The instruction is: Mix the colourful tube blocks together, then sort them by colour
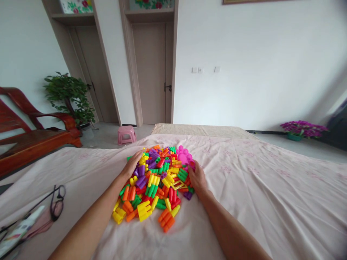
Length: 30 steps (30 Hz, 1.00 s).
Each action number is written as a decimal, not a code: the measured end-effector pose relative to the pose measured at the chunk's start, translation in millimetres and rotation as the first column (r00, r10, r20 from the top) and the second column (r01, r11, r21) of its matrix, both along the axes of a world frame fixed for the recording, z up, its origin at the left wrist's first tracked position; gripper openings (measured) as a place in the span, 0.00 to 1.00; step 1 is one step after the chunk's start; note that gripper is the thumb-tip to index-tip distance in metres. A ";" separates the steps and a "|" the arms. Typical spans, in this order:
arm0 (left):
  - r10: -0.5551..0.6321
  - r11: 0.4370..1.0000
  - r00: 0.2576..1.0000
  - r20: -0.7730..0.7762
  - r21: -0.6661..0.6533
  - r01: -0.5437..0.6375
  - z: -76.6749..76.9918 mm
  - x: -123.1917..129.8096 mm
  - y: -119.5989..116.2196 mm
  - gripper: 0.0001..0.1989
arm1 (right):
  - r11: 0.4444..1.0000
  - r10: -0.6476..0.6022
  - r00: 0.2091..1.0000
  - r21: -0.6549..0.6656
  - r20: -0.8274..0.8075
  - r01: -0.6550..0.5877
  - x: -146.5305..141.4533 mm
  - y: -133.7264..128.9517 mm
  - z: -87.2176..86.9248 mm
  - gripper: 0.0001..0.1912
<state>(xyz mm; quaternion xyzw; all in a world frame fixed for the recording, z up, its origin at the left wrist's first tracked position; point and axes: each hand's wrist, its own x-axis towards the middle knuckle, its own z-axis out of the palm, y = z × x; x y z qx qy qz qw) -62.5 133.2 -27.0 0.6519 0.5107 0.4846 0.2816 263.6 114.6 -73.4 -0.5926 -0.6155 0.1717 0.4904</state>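
Note:
A heap of plastic building pieces [154, 180] in yellow, orange, green, purple and red lies on the pink cloth [238, 216]. Against the heap's left side rests my left hand [133, 167], open, its fingers stretched away from me and partly hidden. My right hand [199, 177] curves open along the right side, close to a bright pink flower-shaped piece [185, 156]. Neither hand is visibly wrapped round a piece. At the near edge of the heap sit an orange piece [166, 219] and a yellow one [144, 210].
At the left lie a pair of glasses [57, 204] and a white tube [21, 231] on the cloth. Beyond the cloth stand a pink stool [127, 135], a wooden armchair [40, 133], a leafy plant [69, 95] and purple flowers [303, 127].

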 end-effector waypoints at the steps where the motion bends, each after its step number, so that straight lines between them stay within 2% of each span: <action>1: -0.021 1.000 1.000 -0.003 0.012 0.021 6.1 4.5 -5.0 0.28 | 1.000 -0.011 0.999 0.009 -0.042 0.011 0.7 0.6 -0.4 0.21; 5: -0.014 0.994 0.997 -0.076 0.105 0.022 31.0 19.8 -35.1 0.20 | 0.998 -0.062 0.984 0.016 -0.167 0.066 3.4 4.3 -3.6 0.25; 7: 0.036 0.974 0.961 -0.276 0.226 0.029 41.5 28.9 -53.5 0.13 | 0.998 -0.065 0.985 -0.020 -0.160 0.062 4.1 5.7 -5.4 0.27; 8: 0.070 0.956 0.910 -0.408 0.288 0.055 45.4 34.2 -62.6 0.11 | 0.998 -0.059 0.988 -0.042 -0.140 0.053 4.3 6.0 -6.1 0.27; 10: 0.106 0.939 0.770 -0.629 0.318 0.131 49.9 45.7 -78.9 0.09 | 0.996 -0.049 0.995 -0.081 -0.092 0.041 4.7 6.0 -7.3 0.27; 13: 0.092 0.957 0.595 -0.798 0.236 0.169 48.3 59.2 -93.8 0.11 | 0.991 -0.086 0.996 -0.106 -0.026 0.082 5.8 5.7 -8.7 0.29; 15: 0.061 0.970 0.529 -0.846 0.175 0.169 44.1 62.4 -97.3 0.14 | 0.988 -0.129 0.991 -0.080 0.040 0.132 6.8 6.0 -9.4 0.30; 18: 0.045 0.976 0.483 -0.874 0.142 0.166 38.2 59.4 -99.0 0.15 | 0.980 -0.193 0.969 -0.018 0.155 0.198 7.5 6.3 -9.6 0.29; 21: 0.028 0.981 0.463 -0.886 0.113 0.155 36.0 54.2 -102.6 0.13 | 0.968 -0.252 0.946 0.065 0.202 0.243 6.8 4.5 -7.4 0.28; 24: -0.053 0.992 0.482 -0.874 0.007 0.122 36.8 51.9 -107.5 0.12 | 0.958 -0.239 0.947 0.211 0.215 0.194 4.9 -2.4 0.3 0.26; 27: -0.124 0.992 0.579 -0.806 -0.084 0.097 39.1 51.2 -107.8 0.09 | 0.927 -0.121 0.964 0.373 0.239 0.024 -0.6 -17.0 14.3 0.22; 30: -0.088 0.995 0.736 -0.671 -0.101 0.027 42.6 50.1 -100.9 0.07 | 0.883 0.053 0.952 0.431 0.300 -0.185 -13.3 -37.9 29.1 0.19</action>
